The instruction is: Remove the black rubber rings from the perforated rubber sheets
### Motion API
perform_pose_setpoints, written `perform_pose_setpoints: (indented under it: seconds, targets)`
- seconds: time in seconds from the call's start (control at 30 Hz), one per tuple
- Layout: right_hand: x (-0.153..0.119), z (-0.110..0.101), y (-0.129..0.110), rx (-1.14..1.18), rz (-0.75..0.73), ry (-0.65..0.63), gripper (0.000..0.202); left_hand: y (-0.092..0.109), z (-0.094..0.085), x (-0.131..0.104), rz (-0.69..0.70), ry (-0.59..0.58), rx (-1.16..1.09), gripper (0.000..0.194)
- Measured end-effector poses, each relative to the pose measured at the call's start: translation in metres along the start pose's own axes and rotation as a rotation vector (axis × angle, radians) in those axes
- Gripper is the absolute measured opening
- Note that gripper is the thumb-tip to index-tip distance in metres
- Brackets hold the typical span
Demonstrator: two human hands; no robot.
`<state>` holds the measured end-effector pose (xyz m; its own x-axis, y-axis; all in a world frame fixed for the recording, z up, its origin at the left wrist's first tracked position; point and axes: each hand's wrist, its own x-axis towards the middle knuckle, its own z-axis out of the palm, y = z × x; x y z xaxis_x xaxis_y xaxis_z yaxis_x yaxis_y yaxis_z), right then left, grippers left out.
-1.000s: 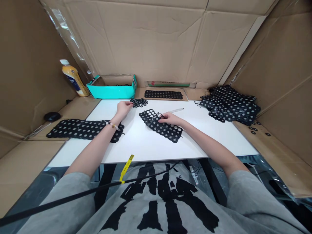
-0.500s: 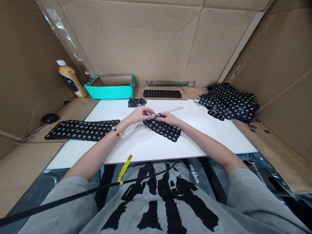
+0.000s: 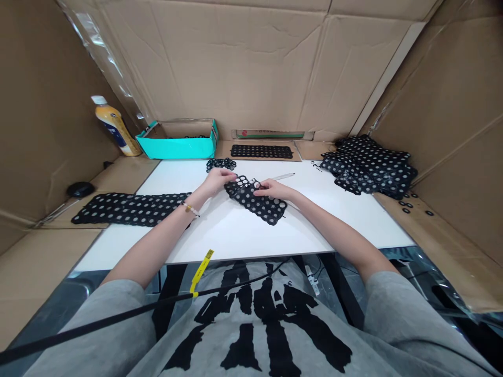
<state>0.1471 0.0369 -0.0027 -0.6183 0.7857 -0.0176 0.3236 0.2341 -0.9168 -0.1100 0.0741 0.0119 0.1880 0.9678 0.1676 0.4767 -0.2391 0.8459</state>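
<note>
Grey cloth of a shirt (image 3: 259, 324) nearest, with a black cable (image 3: 137, 311) and its yellow tag (image 3: 201, 272) across it; then the front edge of the white table (image 3: 220, 241). To the left, a long black strip (image 3: 121, 209), partly under the left forearm. At mid-table, the black mesh (image 3: 257, 203), lying slantwise, full of round holes. On its upper right edge, the right hand (image 3: 275, 189), thumb and fingers nearly closed in a pinch on it. At its far left corner, the left hand (image 3: 218, 179), fingertips close together and touching; hard to tell whether gripping. Just beyond, a slim pen-like tool (image 3: 285, 176) and a small ring pile (image 3: 220, 165). Far right, a heaped black stack (image 3: 369, 162); farther back, a teal box (image 3: 181, 148) and a flat black piece (image 3: 261, 152) on cardboard.
</note>
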Motion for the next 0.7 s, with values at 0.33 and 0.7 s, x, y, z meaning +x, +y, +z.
perform_pose_setpoints:
  seconds: [0.33,0.7]
  targets:
    - [0.001,0.006,0.003,0.002,0.022,0.022,0.04,-0.037,-0.045,0.021,-0.028,0.336,0.117,0.043]
    - [0.006,0.018,0.0,0.024,0.002,0.191,0.034,0.04,0.008,-0.027,0.448,-0.217,0.315,0.031]
